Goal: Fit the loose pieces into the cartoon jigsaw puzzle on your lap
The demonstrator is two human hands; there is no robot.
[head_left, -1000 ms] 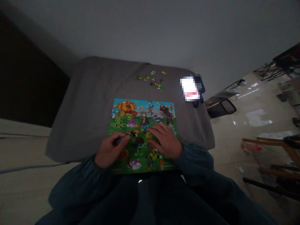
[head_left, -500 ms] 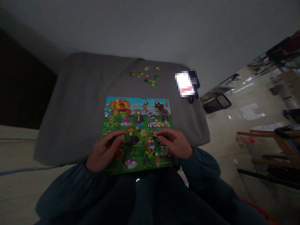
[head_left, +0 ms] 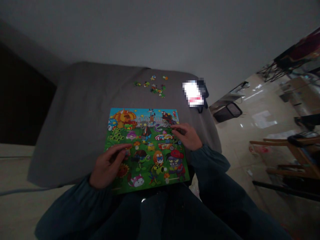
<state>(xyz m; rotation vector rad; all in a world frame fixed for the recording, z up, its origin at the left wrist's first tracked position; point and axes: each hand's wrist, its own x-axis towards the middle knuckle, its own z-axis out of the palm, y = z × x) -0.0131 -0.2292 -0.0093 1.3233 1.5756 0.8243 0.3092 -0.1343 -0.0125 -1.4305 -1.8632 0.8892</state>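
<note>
A colourful jigsaw puzzle, printed with cartoon plants and zombies on green, lies flat near my lap. My left hand rests over its left side, index finger stretched out and thumb a little apart, with no held piece showing. Over the upper right part of the picture, my right hand has thumb and index finger pinched together. A small dark puzzle piece seems to be between those fingertips, though it is hard to make out against the print.
Several loose puzzle pieces are scattered beyond the board on the grey cloth-covered table. To the right lies a bright phone-like screen, blurred out. A dark bin and a wooden chair frame stand on the tiled floor at right.
My right hand has moved up the board, from the middle right towards the upper right. The left hand stays at about the same spot on the puzzle. The view has shifted slightly.
</note>
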